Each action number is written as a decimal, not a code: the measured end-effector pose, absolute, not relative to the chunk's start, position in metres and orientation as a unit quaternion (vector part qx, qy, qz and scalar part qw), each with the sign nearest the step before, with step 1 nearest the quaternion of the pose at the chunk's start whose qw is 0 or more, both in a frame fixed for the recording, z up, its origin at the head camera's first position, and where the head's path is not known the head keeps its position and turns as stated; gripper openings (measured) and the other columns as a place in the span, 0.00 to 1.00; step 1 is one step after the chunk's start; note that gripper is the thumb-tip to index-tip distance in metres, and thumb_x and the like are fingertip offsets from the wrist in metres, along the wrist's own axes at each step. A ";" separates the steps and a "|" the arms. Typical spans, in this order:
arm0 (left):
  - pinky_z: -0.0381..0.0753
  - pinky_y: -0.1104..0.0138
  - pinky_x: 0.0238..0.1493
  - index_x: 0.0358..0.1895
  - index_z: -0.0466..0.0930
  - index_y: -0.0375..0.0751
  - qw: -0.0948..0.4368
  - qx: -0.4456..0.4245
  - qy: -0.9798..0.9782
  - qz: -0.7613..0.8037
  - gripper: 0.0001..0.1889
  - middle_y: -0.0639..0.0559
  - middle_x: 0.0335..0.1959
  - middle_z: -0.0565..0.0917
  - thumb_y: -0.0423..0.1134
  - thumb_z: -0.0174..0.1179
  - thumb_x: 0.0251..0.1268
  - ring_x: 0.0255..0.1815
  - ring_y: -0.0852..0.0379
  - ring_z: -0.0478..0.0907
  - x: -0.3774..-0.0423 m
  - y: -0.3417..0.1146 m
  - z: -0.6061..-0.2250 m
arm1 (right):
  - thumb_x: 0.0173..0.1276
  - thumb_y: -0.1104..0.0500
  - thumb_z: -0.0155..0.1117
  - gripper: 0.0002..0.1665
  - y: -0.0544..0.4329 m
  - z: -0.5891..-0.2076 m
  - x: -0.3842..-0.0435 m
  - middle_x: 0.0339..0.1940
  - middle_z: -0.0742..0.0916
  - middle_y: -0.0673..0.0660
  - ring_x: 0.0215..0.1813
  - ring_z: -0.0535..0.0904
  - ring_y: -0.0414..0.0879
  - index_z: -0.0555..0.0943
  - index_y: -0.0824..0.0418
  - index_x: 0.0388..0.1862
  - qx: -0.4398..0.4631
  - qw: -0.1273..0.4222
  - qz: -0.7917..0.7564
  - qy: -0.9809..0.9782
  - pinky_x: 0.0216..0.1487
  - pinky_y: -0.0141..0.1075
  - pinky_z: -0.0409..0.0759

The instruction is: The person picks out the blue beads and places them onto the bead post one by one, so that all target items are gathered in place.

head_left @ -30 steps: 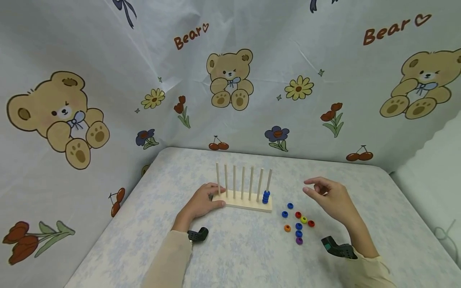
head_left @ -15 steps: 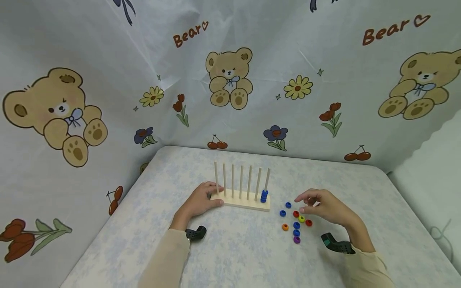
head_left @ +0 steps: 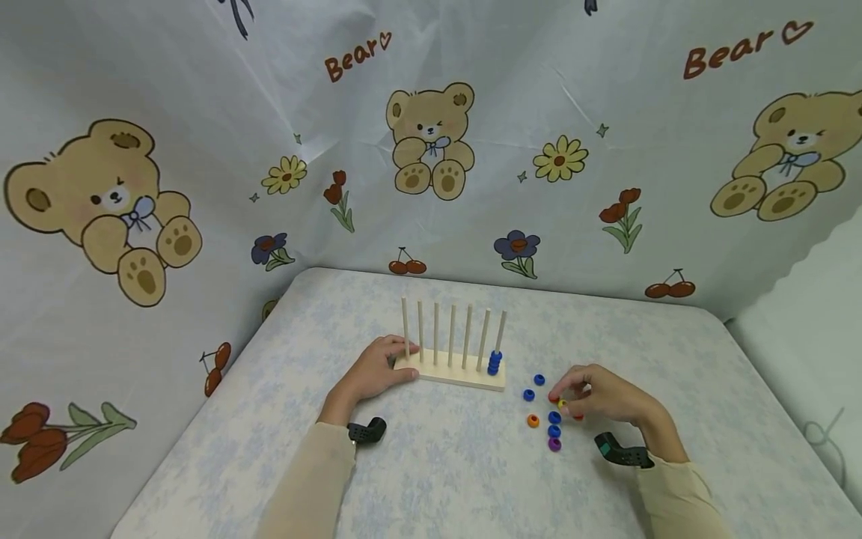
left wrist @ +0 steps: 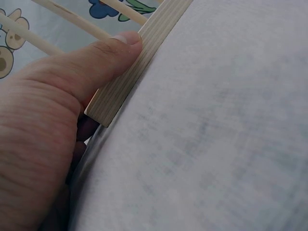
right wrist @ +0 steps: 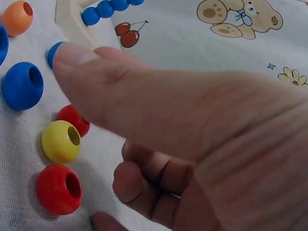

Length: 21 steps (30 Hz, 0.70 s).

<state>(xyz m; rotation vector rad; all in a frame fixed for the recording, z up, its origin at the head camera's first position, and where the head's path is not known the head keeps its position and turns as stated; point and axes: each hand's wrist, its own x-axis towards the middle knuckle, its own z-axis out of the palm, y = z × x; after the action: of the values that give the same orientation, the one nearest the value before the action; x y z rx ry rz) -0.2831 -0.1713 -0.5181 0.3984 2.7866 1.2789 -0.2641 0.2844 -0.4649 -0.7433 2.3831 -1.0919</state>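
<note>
One hand, the left hand (head_left: 372,370), pinches the pegged base (head_left: 444,374) at its nine o'clock end; keep it steady. Loose beads (head_left: 554,417) lie on the worktop (head_left: 438,464) between three and four o'clock from it. At their three o'clock side, the right hand (head_left: 599,393) has a spread grip, holding none; best pinch one by its sides.

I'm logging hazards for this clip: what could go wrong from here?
The yellow bead lies close between two red beads, so the right hand might nudge a neighbour and set it rolling. The left hand holds the wooden rack only at its left end, so a push on the rightmost peg, above the stacked blue beads, could perhaps swing it.
</note>
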 end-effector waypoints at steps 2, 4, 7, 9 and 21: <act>0.66 0.47 0.73 0.59 0.80 0.73 0.024 0.131 0.901 0.413 0.25 0.66 0.64 0.75 0.59 0.72 0.56 0.72 0.54 0.67 -0.283 -0.171 -0.518 | 0.65 0.59 0.73 0.11 0.283 -0.466 -0.264 0.44 0.84 0.60 0.37 0.72 0.42 0.88 0.58 0.46 -0.257 0.213 -0.392 0.857 0.34 0.32 0.74; 0.66 0.47 0.73 0.59 0.80 0.73 0.024 0.133 0.901 0.412 0.25 0.66 0.64 0.75 0.59 0.72 0.56 0.72 0.54 0.67 -0.283 -0.170 -0.517 | 0.63 0.58 0.74 0.12 0.281 -0.466 -0.264 0.45 0.84 0.59 0.38 0.72 0.43 0.88 0.58 0.45 -0.244 0.218 -0.390 0.861 0.34 0.32 0.74; 0.67 0.48 0.73 0.59 0.80 0.72 0.026 0.134 0.900 0.414 0.25 0.66 0.64 0.75 0.58 0.72 0.57 0.72 0.54 0.67 -0.283 -0.170 -0.517 | 0.59 0.58 0.77 0.13 0.279 -0.467 -0.264 0.43 0.83 0.58 0.39 0.70 0.46 0.89 0.57 0.43 -0.230 0.219 -0.381 0.868 0.34 0.33 0.72; 0.67 0.49 0.73 0.59 0.80 0.72 0.026 0.134 0.900 0.414 0.24 0.66 0.63 0.75 0.58 0.72 0.57 0.71 0.55 0.67 -0.283 -0.170 -0.517 | 0.58 0.58 0.78 0.13 0.278 -0.467 -0.264 0.42 0.83 0.58 0.40 0.69 0.48 0.89 0.57 0.42 -0.227 0.214 -0.372 0.874 0.35 0.33 0.71; 0.66 0.49 0.73 0.58 0.80 0.74 0.023 0.132 0.901 0.413 0.24 0.67 0.64 0.75 0.58 0.72 0.56 0.72 0.55 0.66 -0.285 -0.172 -0.522 | 0.53 0.59 0.82 0.12 0.273 -0.470 -0.262 0.43 0.84 0.53 0.43 0.70 0.48 0.90 0.52 0.37 -0.224 0.203 -0.348 0.887 0.41 0.34 0.71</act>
<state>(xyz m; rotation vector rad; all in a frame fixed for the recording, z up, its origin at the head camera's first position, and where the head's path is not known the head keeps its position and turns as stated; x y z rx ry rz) -0.2847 -0.1721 -0.5223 0.4100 2.7884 1.2790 -0.2623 0.2725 -0.4696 -0.6263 2.4760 -0.9700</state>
